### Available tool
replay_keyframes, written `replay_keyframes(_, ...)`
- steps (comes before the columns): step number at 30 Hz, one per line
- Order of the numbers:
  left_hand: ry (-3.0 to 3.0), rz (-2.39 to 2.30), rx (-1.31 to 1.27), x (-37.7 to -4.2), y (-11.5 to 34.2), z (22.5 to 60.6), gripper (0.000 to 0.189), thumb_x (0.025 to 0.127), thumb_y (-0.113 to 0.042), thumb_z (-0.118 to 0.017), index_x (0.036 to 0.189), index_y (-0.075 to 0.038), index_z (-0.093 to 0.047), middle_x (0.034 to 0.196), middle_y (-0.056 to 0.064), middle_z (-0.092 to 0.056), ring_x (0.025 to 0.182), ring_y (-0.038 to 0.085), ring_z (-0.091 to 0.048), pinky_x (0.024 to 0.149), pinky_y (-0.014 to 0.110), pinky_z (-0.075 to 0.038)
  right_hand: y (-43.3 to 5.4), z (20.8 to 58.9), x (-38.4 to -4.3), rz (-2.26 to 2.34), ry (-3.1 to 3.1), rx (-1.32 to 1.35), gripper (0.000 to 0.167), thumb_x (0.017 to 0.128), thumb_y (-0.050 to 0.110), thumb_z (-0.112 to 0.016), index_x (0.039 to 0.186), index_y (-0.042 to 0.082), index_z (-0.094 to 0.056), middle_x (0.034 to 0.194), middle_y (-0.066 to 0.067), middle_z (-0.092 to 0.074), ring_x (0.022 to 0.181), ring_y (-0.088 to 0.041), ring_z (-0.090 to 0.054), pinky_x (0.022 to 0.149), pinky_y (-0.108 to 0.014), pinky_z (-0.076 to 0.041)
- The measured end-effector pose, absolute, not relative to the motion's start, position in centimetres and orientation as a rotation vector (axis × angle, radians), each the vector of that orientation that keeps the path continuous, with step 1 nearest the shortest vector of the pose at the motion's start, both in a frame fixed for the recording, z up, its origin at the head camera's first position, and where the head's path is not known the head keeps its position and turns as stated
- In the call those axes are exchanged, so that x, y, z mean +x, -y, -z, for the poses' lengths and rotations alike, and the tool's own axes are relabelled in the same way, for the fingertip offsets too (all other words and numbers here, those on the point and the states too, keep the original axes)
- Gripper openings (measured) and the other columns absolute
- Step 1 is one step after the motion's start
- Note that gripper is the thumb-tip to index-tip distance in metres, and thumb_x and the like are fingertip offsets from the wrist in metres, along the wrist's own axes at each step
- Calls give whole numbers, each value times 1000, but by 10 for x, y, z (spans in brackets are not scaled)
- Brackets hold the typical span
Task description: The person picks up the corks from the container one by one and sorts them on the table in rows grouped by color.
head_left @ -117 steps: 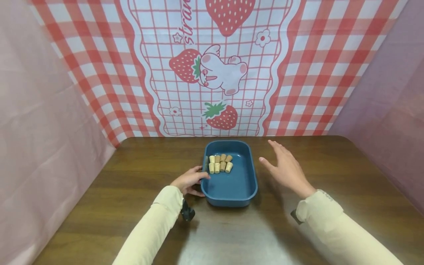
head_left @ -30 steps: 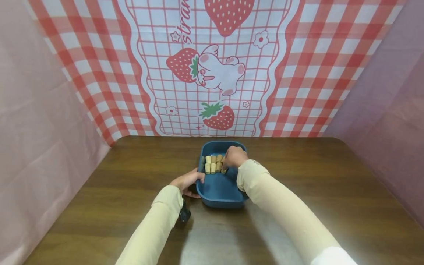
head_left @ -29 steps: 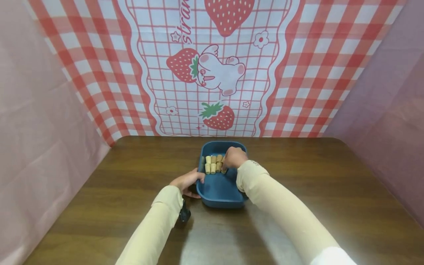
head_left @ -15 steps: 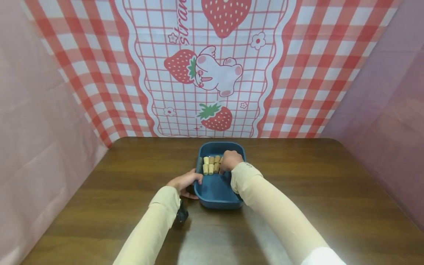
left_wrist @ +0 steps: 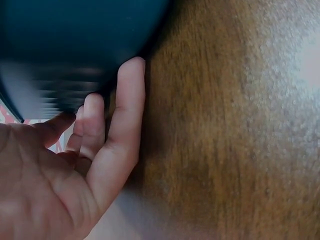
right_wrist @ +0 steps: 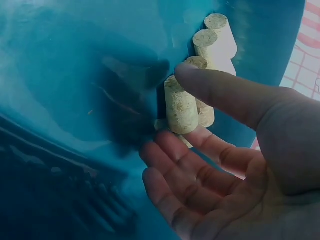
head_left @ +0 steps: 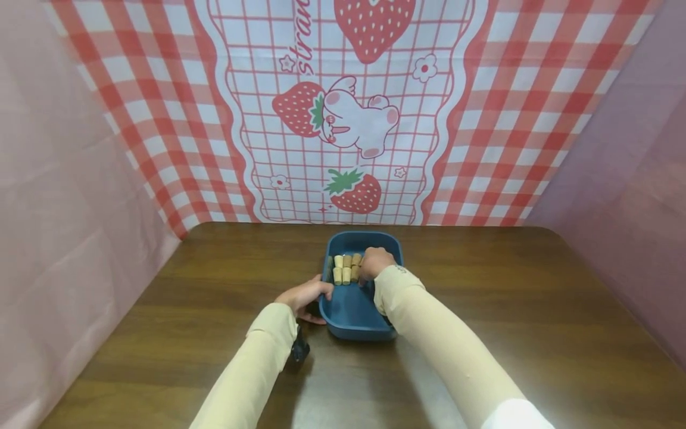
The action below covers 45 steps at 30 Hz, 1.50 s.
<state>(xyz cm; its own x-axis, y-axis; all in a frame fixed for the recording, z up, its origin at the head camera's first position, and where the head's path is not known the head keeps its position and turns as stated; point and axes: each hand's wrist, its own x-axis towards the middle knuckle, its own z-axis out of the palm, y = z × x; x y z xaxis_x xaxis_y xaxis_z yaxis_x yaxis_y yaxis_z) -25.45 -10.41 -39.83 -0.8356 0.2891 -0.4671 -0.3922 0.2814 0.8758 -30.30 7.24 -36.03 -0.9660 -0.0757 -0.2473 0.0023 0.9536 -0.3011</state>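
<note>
A deep blue rectangular tray [head_left: 354, 316] stands on the table. Inside, at its left, several small tapered corks [head_left: 346, 275] lie in two neat rows. My left hand [head_left: 304, 298] holds the tray's left side, thumb over the rim and fingers along the outer wall; the left wrist view shows the fingertips [left_wrist: 132, 70] low against that wall. My right hand [head_left: 376, 263] reaches into the tray at the right end of the rows. In the right wrist view its thumb and index finger pinch the end cork [right_wrist: 181, 107] by its two ends, beside the other corks [right_wrist: 206, 42].
The brown wooden table [head_left: 214, 268] extends around the tray. Behind it hangs a red-and-white checked strawberry cloth [head_left: 343, 119], with a pink cloth [head_left: 80, 208] at the left and a mauve one [head_left: 627, 149] at the right. A dark device [head_left: 300, 347] sits at the left wrist.
My right hand has come from beside the tray, fingers spread, into it at the end corks, and has shifted only slightly over the last second. The left hand keeps its hold on the tray.
</note>
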Motion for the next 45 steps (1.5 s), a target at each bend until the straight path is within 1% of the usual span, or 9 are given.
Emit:
replay_keyframes(9, -2011, -1625, -88, -254, 99, 398, 84, 69, -9, -48, 150, -6, -30, 124, 23, -47, 108, 31, -52, 74, 44, -61, -82, 359, -302, 476, -2838, -73, 39, 78, 14, -85, 111, -3, -72, 119, -22, -66, 107, -38, -63, 89, -46, -58)
replay_keyframes(18, -2015, -1584, -87, -257, 100, 398, 90, 70, -11, -49, 156, -8, -23, 132, 24, -42, 114, 32, -49, 73, 40, -62, -86, 337, -294, 441, -2835, -114, 40, 82, 16, -83, 114, -4, -70, 114, -20, -67, 101, -34, -64, 86, -44, -58)
replay_keyframes(21, -2011, -1604, -97, -257, 99, 399, 89, 69, -9, -49, 155, -8, -26, 129, 24, -44, 112, 32, -50, 73, 41, -62, -88, 331, -293, 439, -2844, -125, 34, 81, 15, -81, 108, -3, -70, 106, -17, -67, 92, -29, -62, 80, -41, -58)
replay_keyframes(24, -2016, -1605, -102, -257, 99, 399, 88, 70, -9, -49, 155, -8, -27, 127, 23, -45, 110, 32, -51, 73, 42, -62, -90, 327, -293, 442, -2858, -165, 21, 82, 13, -80, 94, -1, -71, 94, -13, -67, 83, -26, -59, 75, -39, -56)
replay_keyframes(27, -2017, -1602, -100, -256, 99, 399, 88, 70, -9, -49, 155, -8, -26, 128, 24, -45, 109, 32, -52, 73, 43, -62, -91, 322, -293, 448, -2880, -211, 15, 81, 13, -80, 85, 2, -70, 89, -10, -66, 81, -24, -59, 74, -38, -56)
replay_keyframes(30, -2005, -1599, -101, -257, 101, 399, 91, 70, -9, -48, 157, -8, -23, 131, 24, -44, 111, 32, -52, 75, 43, -62, -94, 315, -291, 467, -2900, -242, 16, 80, 13, -81, 89, 3, -72, 95, -10, -68, 87, -25, -62, 77, -39, -58)
replay_keyframes(36, -1989, -1590, -120, -258, 103, 399, 96, 71, -10, -49, 161, -9, -15, 141, 26, -39, 120, 32, -48, 77, 43, -62, -106, 301, -286, 521, -2910, -304, 34, 81, 14, -80, 111, -1, -72, 115, -17, -68, 101, -32, -65, 86, -45, -58)
replay_keyframes(40, -1988, -1587, -124, -257, 104, 398, 99, 71, -10, -50, 162, -9, -11, 144, 27, -37, 122, 34, -47, 78, 43, -62, -121, 296, -283, 532, -2905, -306, 36, 84, 16, -79, 113, -1, -70, 115, -17, -67, 101, -33, -63, 87, -47, -57)
replay_keyframes(45, -1995, -1602, -119, -256, 103, 401, 96, 70, -10, -50, 160, -9, -17, 139, 26, -41, 118, 33, -49, 76, 42, -62, -139, 294, -282, 530, -2911, -261, 40, 85, 17, -79, 118, -3, -67, 117, -19, -66, 105, -35, -62, 90, -49, -55)
